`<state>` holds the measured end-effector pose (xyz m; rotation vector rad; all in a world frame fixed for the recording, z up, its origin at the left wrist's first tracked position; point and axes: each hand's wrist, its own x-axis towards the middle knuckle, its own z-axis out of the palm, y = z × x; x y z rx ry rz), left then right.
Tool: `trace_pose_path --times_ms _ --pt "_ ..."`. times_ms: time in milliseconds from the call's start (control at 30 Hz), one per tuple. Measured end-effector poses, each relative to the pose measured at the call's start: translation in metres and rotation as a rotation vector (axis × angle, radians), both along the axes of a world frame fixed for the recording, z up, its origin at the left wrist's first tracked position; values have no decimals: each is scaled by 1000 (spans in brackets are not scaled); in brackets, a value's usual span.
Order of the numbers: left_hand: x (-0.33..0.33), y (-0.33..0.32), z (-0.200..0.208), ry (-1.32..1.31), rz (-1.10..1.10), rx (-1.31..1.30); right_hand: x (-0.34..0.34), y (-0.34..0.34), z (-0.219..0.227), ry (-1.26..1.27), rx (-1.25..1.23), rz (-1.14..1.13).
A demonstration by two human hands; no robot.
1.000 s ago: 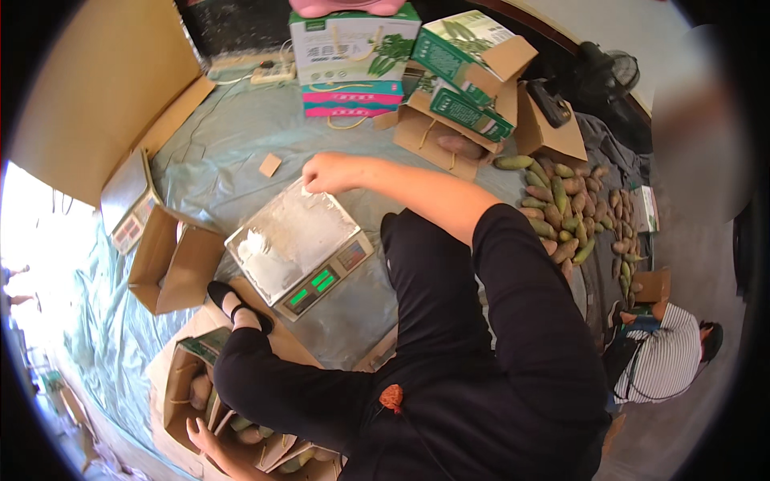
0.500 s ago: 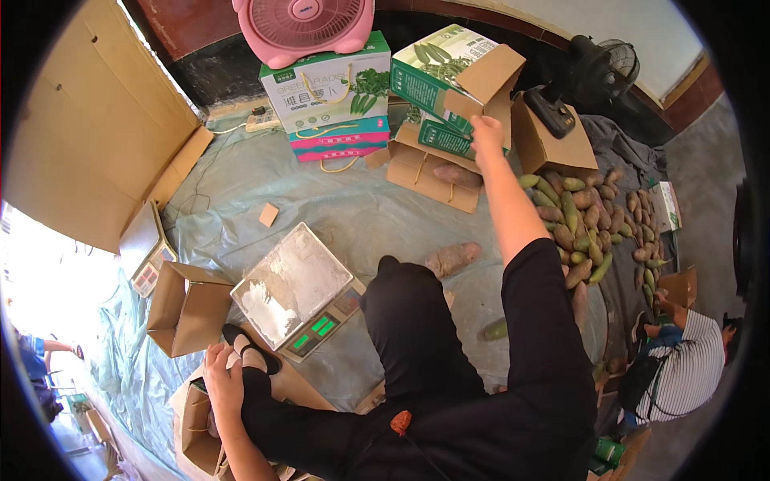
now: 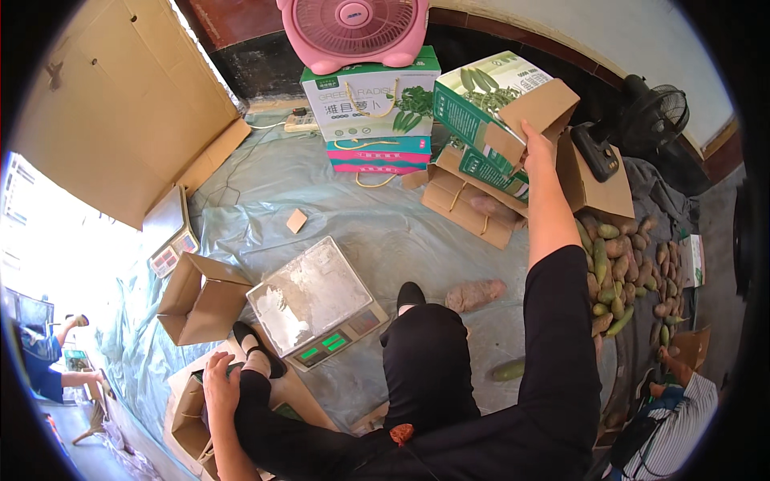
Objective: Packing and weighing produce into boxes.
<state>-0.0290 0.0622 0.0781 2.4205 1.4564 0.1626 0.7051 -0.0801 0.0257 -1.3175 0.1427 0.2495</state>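
Note:
My right hand [image 3: 539, 150] is stretched far forward, its fingers closed on the flap of an open printed carton [image 3: 491, 90], green and white with pictures of radishes. This carton rests tilted on other green packaging. Beneath it lies an opened brown cardboard box [image 3: 461, 207] with cord handles, and a big reddish root [image 3: 493, 210] sits in it. My left hand [image 3: 222, 386] hangs beside my left shin, its fingers apart, over the edge of another open cardboard box [image 3: 188, 417]. Between my feet and that box, a weighing scale [image 3: 309, 297] with a dusty metal plate shows lit green digits.
Plastic sheeting [image 3: 265, 184] covers the floor. A pink fan [image 3: 353, 32] stands on stacked cartons [image 3: 377, 104]; a black fan [image 3: 654, 112] is at the far right. Radishes and roots [image 3: 618, 268] lie heaped right. A large root [image 3: 476, 295] lies by my foot. A striped-shirted person [image 3: 678, 425] crouches.
The whole view has shifted, so the cartons and scale appear further right and lower. My right hand stays at the carton flap, and my left hand stays by the lower-left box.

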Motion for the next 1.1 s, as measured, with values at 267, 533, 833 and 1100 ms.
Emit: trace_pose_path --times_ms 267,533,833,1100 --pt "-4 -4 -1 -12 -36 19 -63 -32 37 64 197 153" --pt "-11 1 -8 -24 -90 95 -169 -80 121 -192 -121 557" --pt "-31 -6 1 -72 -33 120 -275 -22 151 -670 -583 1385" --pt "-27 -9 6 -189 28 250 -359 67 100 -1666 -854 1543"
